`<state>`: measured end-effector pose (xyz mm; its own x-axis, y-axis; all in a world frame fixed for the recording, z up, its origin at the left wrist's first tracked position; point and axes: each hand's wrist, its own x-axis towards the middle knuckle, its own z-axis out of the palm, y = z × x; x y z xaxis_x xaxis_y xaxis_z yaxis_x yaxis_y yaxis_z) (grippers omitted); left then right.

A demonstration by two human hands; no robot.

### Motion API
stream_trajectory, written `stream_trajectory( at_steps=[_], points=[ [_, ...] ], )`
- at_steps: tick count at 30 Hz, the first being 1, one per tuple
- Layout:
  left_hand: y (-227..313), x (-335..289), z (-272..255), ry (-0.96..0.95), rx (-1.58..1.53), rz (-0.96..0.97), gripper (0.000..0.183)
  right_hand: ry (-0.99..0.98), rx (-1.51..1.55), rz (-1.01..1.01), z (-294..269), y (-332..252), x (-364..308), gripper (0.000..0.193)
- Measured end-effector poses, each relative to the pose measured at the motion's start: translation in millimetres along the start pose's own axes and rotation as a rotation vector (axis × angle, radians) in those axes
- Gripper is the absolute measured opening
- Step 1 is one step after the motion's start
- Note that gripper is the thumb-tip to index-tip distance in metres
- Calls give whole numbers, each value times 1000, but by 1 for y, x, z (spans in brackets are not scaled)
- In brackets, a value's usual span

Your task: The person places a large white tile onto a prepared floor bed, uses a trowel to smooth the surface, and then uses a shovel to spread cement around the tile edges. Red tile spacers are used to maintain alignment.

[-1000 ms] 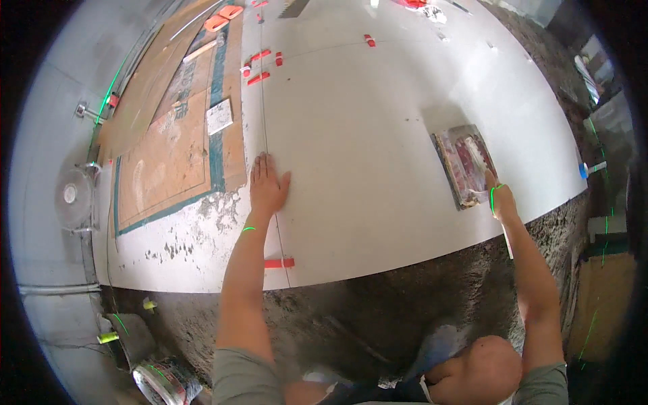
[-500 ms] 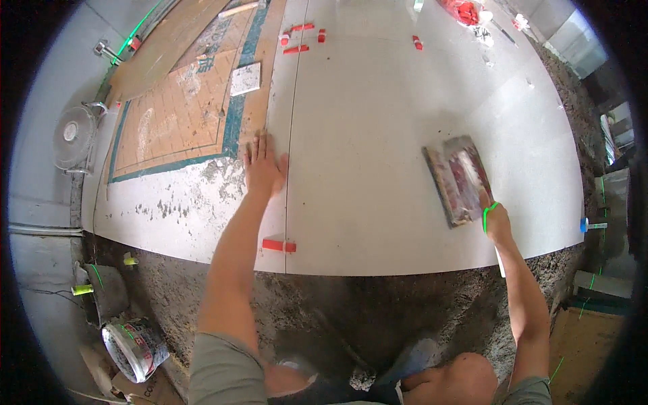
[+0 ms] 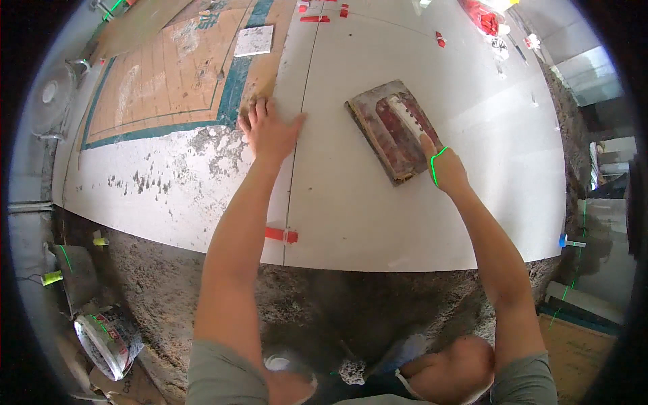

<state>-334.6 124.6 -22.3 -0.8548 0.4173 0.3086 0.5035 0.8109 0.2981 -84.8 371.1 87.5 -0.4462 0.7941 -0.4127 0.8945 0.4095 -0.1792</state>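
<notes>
My left hand (image 3: 271, 131) lies palm down with spread fingers on the pale floor tile, its thumb reaching to the thin joint line. Its fingertips are by the cardboard sheet (image 3: 165, 74). In my right hand (image 3: 447, 169) is a rectangular hand float (image 3: 381, 135) with a worn, dark reddish back and a pale grip. The float rests on the large pale tile (image 3: 378, 223) to the right of the joint; my right fingers are partly hidden. Close to my left forearm, a red tile-levelling wedge (image 3: 282, 235) sits across the joint.
More red wedges (image 3: 315, 19) stand along the far joints. A white tile piece (image 3: 254, 40) lies on the cardboard. Rough mortar (image 3: 169, 277) borders the near tile edge. A bucket (image 3: 108, 344) lies tilted at lower left, and a bag of red wedges (image 3: 482, 17) is at far right.
The float in my right hand has moved left across the tile, toward the joint. My left hand stays flat near the joint, and the view has shifted somewhat.
</notes>
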Motion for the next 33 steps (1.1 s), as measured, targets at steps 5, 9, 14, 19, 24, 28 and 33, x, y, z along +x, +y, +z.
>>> stream_trajectory(
  at_steps=[5, 9, 14, 19, 24, 28, 33],
  points=[
    [14, 30, -22, -166, 114, -114, 65, 33, 2, 1, 4, -5, 2, 88],
    [14, 38, 11, -12, 55, 311, 69, 88, 2, -48, 8, -7, -5, 85],
    [31, 61, 26, -225, -24, 359, 79, 91, -28, -24, -12, -13, -2, 69],
    [20, 54, 24, -308, -99, 303, 82, -71, -98, -116, -2, 26, 12, 75],
    [7, 61, 41, -74, 42, 526, 65, -115, 24, 128, -53, 131, -27, 86],
    [20, 48, 52, -197, 223, 417, 58, -51, -10, 321, -42, 271, -47, 54],
    [1, 53, 53, -161, 594, 346, 59, 167, 173, 340, -52, 373, -62, 60]
  ],
)
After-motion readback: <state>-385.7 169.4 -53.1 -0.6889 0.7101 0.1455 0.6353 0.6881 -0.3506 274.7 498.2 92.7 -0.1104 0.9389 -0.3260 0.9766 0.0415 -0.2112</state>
